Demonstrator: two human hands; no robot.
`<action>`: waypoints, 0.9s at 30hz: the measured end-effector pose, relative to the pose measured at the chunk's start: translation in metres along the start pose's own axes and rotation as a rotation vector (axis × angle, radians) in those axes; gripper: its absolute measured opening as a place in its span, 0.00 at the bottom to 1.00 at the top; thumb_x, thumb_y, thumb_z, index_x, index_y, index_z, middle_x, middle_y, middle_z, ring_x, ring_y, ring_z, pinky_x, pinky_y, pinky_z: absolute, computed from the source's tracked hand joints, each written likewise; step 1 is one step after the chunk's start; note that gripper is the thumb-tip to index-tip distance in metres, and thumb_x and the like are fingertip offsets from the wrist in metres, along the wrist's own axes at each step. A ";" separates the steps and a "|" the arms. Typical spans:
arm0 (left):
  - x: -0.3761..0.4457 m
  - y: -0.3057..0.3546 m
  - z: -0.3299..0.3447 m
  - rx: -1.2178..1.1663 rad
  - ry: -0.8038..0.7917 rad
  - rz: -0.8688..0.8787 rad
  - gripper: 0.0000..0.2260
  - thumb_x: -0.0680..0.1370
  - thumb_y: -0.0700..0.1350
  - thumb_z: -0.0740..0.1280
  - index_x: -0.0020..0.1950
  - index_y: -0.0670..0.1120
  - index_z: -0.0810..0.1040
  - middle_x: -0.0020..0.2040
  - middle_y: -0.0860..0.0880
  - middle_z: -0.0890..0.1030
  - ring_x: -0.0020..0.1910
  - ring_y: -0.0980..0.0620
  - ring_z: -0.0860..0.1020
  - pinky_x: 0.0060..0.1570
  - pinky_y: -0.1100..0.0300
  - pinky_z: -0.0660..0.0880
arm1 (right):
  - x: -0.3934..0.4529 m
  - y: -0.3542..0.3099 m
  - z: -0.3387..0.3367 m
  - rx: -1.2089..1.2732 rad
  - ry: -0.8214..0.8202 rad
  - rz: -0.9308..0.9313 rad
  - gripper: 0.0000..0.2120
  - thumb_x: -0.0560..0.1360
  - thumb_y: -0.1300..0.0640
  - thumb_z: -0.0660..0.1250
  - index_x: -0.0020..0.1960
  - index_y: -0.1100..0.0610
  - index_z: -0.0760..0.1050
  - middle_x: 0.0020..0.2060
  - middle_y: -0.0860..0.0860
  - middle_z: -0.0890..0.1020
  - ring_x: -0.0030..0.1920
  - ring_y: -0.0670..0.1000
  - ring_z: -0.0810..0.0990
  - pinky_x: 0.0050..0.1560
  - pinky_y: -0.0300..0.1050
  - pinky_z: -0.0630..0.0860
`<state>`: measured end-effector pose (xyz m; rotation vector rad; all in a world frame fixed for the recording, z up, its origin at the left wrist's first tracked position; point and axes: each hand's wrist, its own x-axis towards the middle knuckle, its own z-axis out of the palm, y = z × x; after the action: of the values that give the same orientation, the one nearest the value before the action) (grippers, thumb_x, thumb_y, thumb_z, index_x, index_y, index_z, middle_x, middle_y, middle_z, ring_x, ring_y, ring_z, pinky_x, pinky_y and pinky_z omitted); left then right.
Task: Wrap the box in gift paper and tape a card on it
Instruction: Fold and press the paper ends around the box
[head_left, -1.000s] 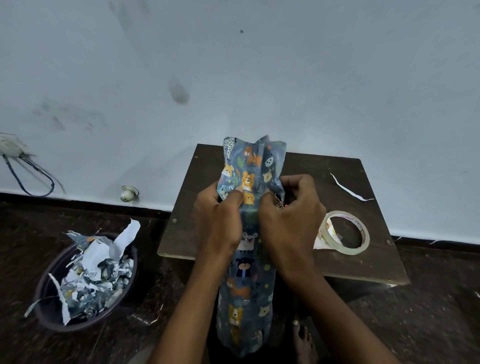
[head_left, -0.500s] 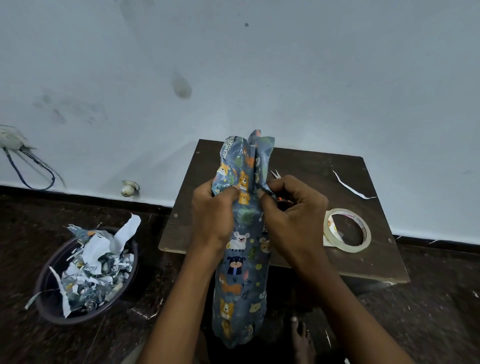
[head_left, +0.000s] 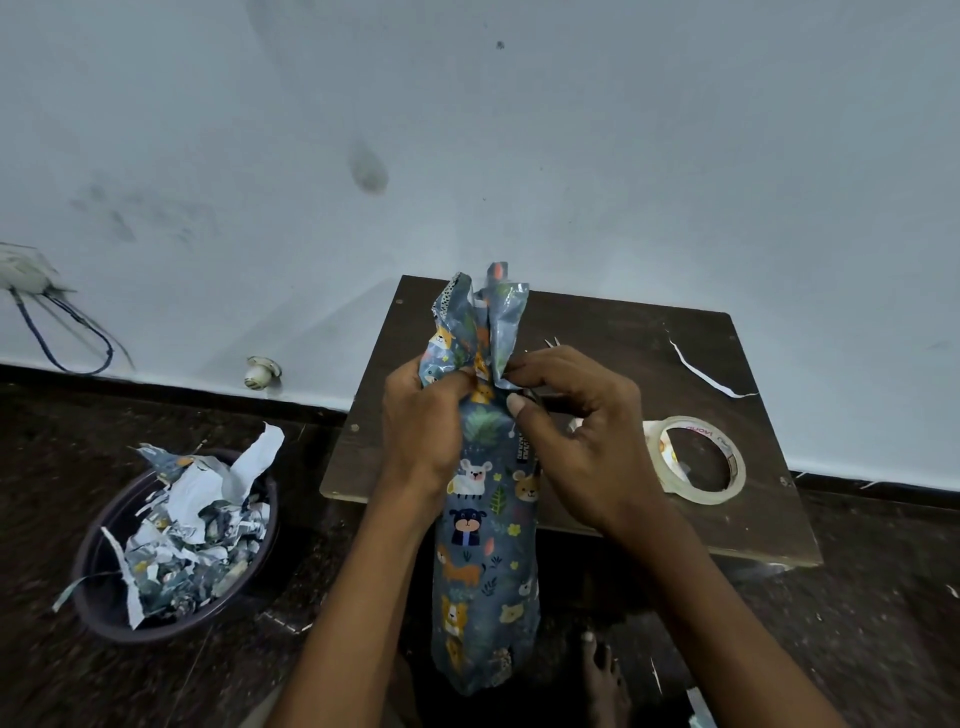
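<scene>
Low wooden table (head_left: 613, 332) is sitting against the wall; it is serving as the work surface, so the supplies are lying within arm's reach.

Wrapped parcel (head_left: 485, 545), tall and narrow, is standing upright in front of the table's near edge, between the person's forearms. The gift paper (head_left: 475, 332) with its animal print is covering it fully; whether a box is inside cannot be told from its shape. Loose paper is sticking up above the top in a gathered ruffle, likely being bunched to close that end.

Bowl (head_left: 171, 540) is sitting on the floor to the left, holding torn paper scraps, probably kept there as a waste catch.

Left hand (head_left: 423, 421) is gripping the neck of the parcel, fingers curled round the gathered paper, seemingly steadying it upright.

Right hand (head_left: 576, 441) is pinching a fold of paper at the neck between thumb and fingertips, probably tightening the gather.

Tape roll (head_left: 698, 460) is lying flat on the table just beside the right hand, ready for sealing.

A thin paper strip (head_left: 698, 371) is lying on the table's far right. No card is identifiable.
</scene>
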<state>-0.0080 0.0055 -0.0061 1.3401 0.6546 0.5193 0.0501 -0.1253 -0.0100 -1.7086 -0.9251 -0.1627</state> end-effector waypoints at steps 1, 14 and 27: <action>0.001 0.000 -0.001 -0.011 0.000 -0.005 0.07 0.76 0.35 0.66 0.40 0.39 0.82 0.40 0.36 0.83 0.37 0.40 0.82 0.39 0.38 0.80 | -0.001 -0.001 0.000 0.007 -0.016 0.005 0.06 0.75 0.68 0.70 0.50 0.63 0.84 0.47 0.52 0.85 0.50 0.50 0.84 0.47 0.50 0.80; 0.008 -0.003 -0.007 -0.034 0.005 -0.051 0.05 0.76 0.33 0.62 0.44 0.33 0.78 0.36 0.41 0.79 0.35 0.44 0.77 0.35 0.53 0.73 | -0.002 -0.001 0.004 -0.209 -0.202 -0.077 0.12 0.70 0.58 0.74 0.52 0.60 0.86 0.50 0.51 0.79 0.53 0.51 0.79 0.49 0.50 0.77; 0.008 -0.006 -0.008 -0.001 0.089 -0.065 0.05 0.68 0.45 0.65 0.35 0.48 0.80 0.36 0.44 0.81 0.38 0.41 0.80 0.40 0.42 0.78 | -0.011 -0.015 0.027 -0.394 -0.132 -0.145 0.24 0.66 0.71 0.66 0.61 0.63 0.82 0.53 0.55 0.85 0.53 0.59 0.83 0.51 0.54 0.82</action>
<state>-0.0083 0.0154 -0.0141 1.2963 0.7684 0.5293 0.0235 -0.1062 -0.0144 -2.0310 -1.1739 -0.3510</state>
